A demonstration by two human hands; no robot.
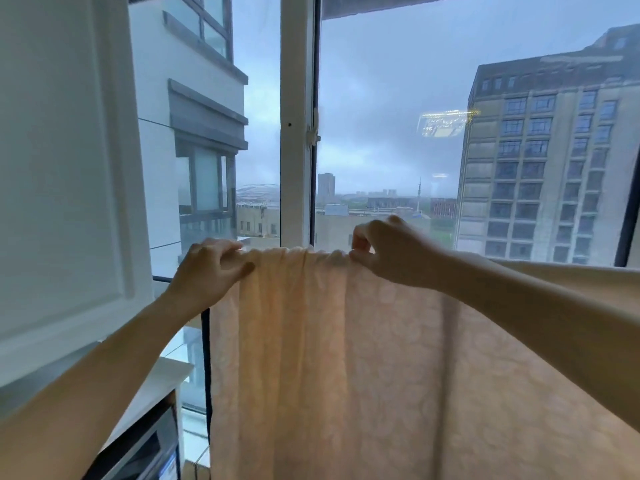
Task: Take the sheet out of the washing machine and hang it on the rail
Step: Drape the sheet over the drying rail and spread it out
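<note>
A pale peach patterned sheet (346,358) hangs down in front of the window, its top edge bunched along a line at hand height. The rail itself is hidden under the cloth. My left hand (207,268) grips the bunched top edge at the sheet's left end, thumb in front and fingers curled over the top. My right hand (391,251) pinches the top edge a little to the right, fingers curled down onto the fold. The sheet stretches on to the right behind my right forearm.
A white cabinet door (65,168) fills the left side. Below it sits a white shelf (162,379) over a dark appliance (145,448). A white window frame post (294,116) rises behind the sheet, with buildings beyond the glass.
</note>
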